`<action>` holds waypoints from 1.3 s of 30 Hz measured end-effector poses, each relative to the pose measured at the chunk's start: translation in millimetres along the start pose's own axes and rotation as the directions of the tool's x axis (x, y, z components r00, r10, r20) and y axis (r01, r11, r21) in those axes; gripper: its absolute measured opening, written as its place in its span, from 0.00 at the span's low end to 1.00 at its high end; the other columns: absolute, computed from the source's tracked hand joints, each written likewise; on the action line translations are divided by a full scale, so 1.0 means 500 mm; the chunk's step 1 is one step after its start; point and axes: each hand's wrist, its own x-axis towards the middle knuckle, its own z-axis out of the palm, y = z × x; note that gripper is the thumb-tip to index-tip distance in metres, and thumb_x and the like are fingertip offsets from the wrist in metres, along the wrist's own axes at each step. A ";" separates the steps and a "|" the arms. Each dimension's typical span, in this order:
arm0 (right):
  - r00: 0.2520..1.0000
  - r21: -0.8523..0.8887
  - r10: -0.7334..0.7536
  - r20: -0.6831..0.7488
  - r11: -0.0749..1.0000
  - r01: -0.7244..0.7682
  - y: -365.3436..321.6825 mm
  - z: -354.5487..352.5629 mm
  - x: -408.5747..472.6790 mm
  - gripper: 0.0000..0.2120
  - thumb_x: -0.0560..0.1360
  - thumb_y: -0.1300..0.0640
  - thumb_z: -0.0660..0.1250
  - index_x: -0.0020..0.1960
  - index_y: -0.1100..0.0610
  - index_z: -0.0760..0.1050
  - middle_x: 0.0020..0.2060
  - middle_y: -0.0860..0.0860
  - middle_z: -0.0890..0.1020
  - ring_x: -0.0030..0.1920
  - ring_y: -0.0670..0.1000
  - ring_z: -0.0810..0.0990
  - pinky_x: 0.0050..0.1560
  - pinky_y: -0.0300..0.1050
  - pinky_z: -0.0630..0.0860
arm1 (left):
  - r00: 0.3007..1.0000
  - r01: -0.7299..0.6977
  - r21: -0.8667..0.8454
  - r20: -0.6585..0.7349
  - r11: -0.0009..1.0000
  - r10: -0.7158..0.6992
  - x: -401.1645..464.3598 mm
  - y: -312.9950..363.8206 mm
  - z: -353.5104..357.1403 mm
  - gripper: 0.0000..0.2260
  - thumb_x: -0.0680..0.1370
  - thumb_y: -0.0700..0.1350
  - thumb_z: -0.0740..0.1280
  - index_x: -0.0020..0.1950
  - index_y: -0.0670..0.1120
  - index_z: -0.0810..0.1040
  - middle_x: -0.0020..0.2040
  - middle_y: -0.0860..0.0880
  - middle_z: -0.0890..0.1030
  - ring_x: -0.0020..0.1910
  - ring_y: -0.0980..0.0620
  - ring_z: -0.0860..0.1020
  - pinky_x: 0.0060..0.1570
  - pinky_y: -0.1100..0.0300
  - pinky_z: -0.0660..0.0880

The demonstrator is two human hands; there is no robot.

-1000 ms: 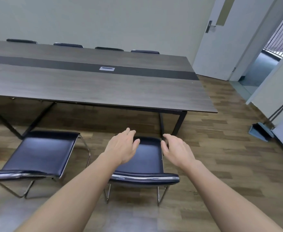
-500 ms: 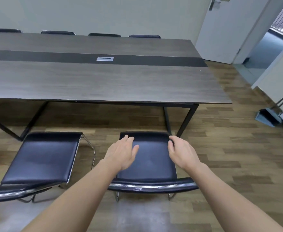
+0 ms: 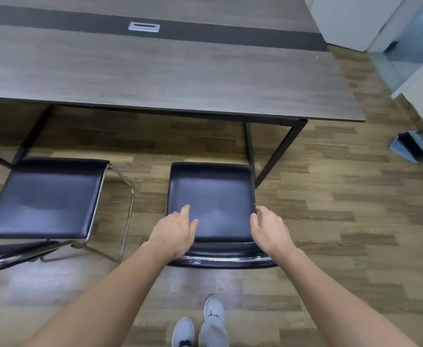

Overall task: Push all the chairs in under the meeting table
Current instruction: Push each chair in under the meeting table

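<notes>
A black padded chair (image 3: 211,196) with a chrome frame stands right in front of me, pulled out from the long grey wooden meeting table (image 3: 170,76). Its backrest top shows as a dark chrome-edged bar below my wrists. My left hand (image 3: 174,232) hovers over the seat's near left corner, fingers relaxed and spread. Over the seat's near right edge is my right hand (image 3: 270,230), fingers loosely bent, holding nothing. A second black chair (image 3: 45,199) stands to the left, also out from the table.
The table's black metal leg (image 3: 278,151) stands just beyond the right chair's far right corner. A blue dustpan (image 3: 406,146) leans at the right wall. An open white door (image 3: 350,18) is at the back right. My grey shoes (image 3: 200,324) are on the wood floor.
I have stepped closer and tipped my view down. Both hands have dropped toward the near end of the right chair, over its backrest. The far chairs have left the view.
</notes>
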 end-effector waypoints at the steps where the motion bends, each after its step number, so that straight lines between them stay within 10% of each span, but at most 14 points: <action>1: 1.000 -0.015 0.008 0.001 1.000 -0.008 0.008 0.008 0.007 0.21 0.82 0.53 0.54 0.72 0.59 0.68 0.67 0.57 0.76 0.67 0.59 0.73 0.65 0.49 0.69 | 1.000 0.013 -0.005 -0.009 1.000 -0.013 0.007 0.000 0.008 0.26 0.85 0.54 0.51 0.80 0.43 0.55 0.70 0.40 0.73 0.67 0.40 0.72 0.65 0.49 0.67; 11: 0.967 -0.199 0.248 0.057 0.952 -0.233 0.084 0.094 0.055 0.18 0.81 0.51 0.53 0.63 0.56 0.75 0.66 0.54 0.76 0.78 0.56 0.53 0.75 0.64 0.43 | 0.972 0.122 0.119 0.187 0.985 -0.143 0.042 -0.048 0.124 0.24 0.84 0.59 0.48 0.68 0.48 0.74 0.65 0.45 0.78 0.68 0.44 0.72 0.71 0.48 0.62; 15: 0.916 -0.266 0.394 0.073 0.893 -0.363 0.124 0.118 0.046 0.21 0.79 0.48 0.54 0.66 0.56 0.74 0.73 0.55 0.68 0.78 0.57 0.52 0.75 0.63 0.46 | 0.974 0.221 0.101 0.022 0.970 -0.224 0.035 -0.051 0.163 0.24 0.82 0.59 0.47 0.64 0.52 0.78 0.66 0.51 0.78 0.71 0.49 0.68 0.75 0.45 0.51; 18: 0.870 -0.157 0.494 0.008 0.859 -0.487 0.144 0.119 0.042 0.27 0.76 0.46 0.60 0.71 0.58 0.68 0.78 0.58 0.55 0.78 0.57 0.48 0.73 0.63 0.51 | 0.854 0.479 -0.135 -0.155 0.867 -0.496 0.028 -0.041 0.177 0.30 0.78 0.60 0.59 0.76 0.46 0.65 0.78 0.43 0.62 0.79 0.44 0.54 0.76 0.42 0.46; 21: 0.786 0.098 0.619 -0.017 0.783 -0.614 0.151 0.112 0.048 0.34 0.75 0.49 0.67 0.74 0.62 0.59 0.78 0.62 0.47 0.77 0.63 0.50 0.70 0.61 0.60 | 0.624 0.612 -0.561 -0.091 0.558 -0.776 0.024 -0.040 0.179 0.47 0.72 0.57 0.72 0.80 0.41 0.49 0.80 0.37 0.48 0.79 0.38 0.50 0.76 0.42 0.51; 26: 0.637 0.255 0.770 0.049 0.607 -0.753 0.168 0.108 0.063 0.34 0.71 0.49 0.73 0.68 0.65 0.63 0.69 0.65 0.64 0.62 0.68 0.73 0.59 0.54 0.70 | 0.405 0.607 -0.784 0.164 0.131 -0.900 0.048 -0.051 0.185 0.47 0.69 0.52 0.78 0.78 0.43 0.53 0.72 0.34 0.65 0.62 0.30 0.74 0.61 0.43 0.70; 31: 0.538 0.469 0.813 0.224 0.394 -0.791 0.205 0.104 0.072 0.31 0.66 0.48 0.76 0.61 0.65 0.74 0.56 0.61 0.80 0.56 0.64 0.79 0.58 0.55 0.78 | 0.382 0.615 -0.786 0.231 0.060 -0.895 0.052 -0.079 0.177 0.39 0.64 0.54 0.77 0.70 0.45 0.68 0.58 0.37 0.79 0.56 0.34 0.78 0.57 0.44 0.78; 39: 0.553 0.494 0.816 0.166 0.416 -0.763 0.196 0.095 0.079 0.28 0.66 0.50 0.74 0.65 0.55 0.76 0.56 0.59 0.80 0.56 0.63 0.79 0.58 0.58 0.78 | 0.415 0.600 -0.792 0.190 0.111 -0.890 0.053 -0.082 0.176 0.34 0.67 0.54 0.75 0.69 0.45 0.69 0.57 0.38 0.79 0.55 0.36 0.78 0.58 0.48 0.77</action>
